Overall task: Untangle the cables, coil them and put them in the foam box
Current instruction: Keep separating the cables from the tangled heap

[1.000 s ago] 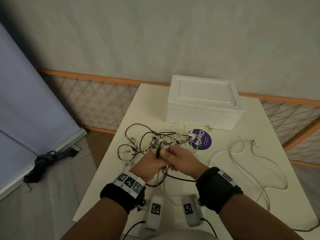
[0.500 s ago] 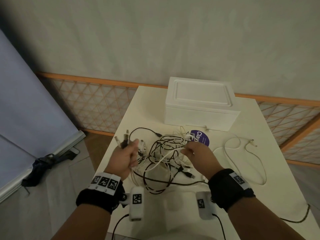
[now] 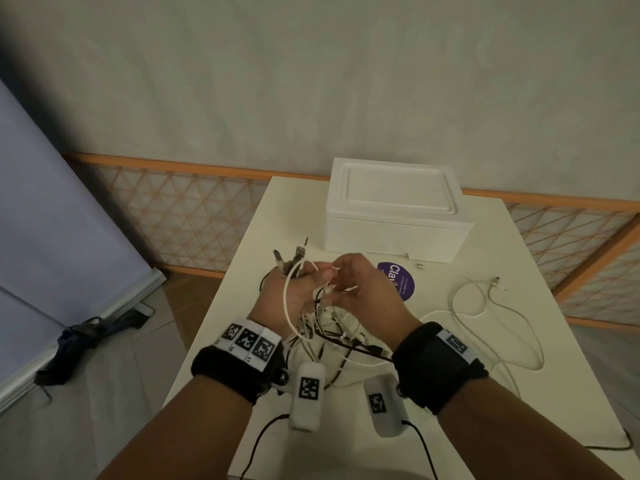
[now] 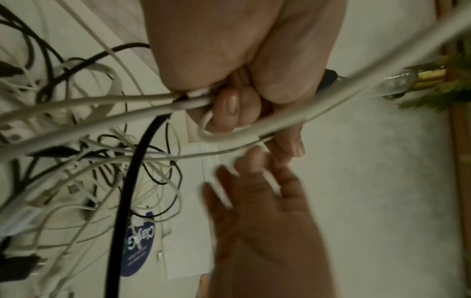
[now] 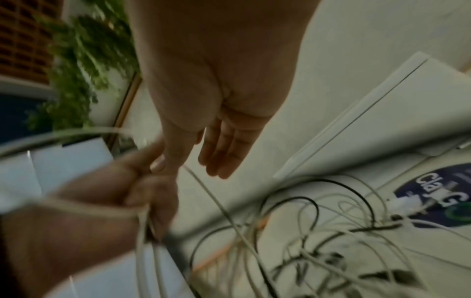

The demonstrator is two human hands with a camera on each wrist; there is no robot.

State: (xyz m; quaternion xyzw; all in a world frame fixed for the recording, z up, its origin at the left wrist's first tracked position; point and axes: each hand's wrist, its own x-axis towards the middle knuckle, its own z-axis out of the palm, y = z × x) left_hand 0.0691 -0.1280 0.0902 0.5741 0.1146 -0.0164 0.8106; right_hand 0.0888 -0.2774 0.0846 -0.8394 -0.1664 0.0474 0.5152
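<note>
Centrally in the head view, the left hand (image 3: 294, 292) grips gathered cables (image 3: 332, 327), plugs pointing up-frame; the right hand (image 3: 360, 289), touching it rightward, pinches a white strand (image 3: 341, 291). Foam box (image 3: 394, 216) sits upper right, closed.

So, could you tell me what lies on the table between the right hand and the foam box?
In the head view, a round purple sticker lies on the table between the right hand and the closed foam box.

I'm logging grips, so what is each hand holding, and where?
Left hand grips a bunch of cables just below their plug ends. Right hand pinches a thin white cable.
</note>
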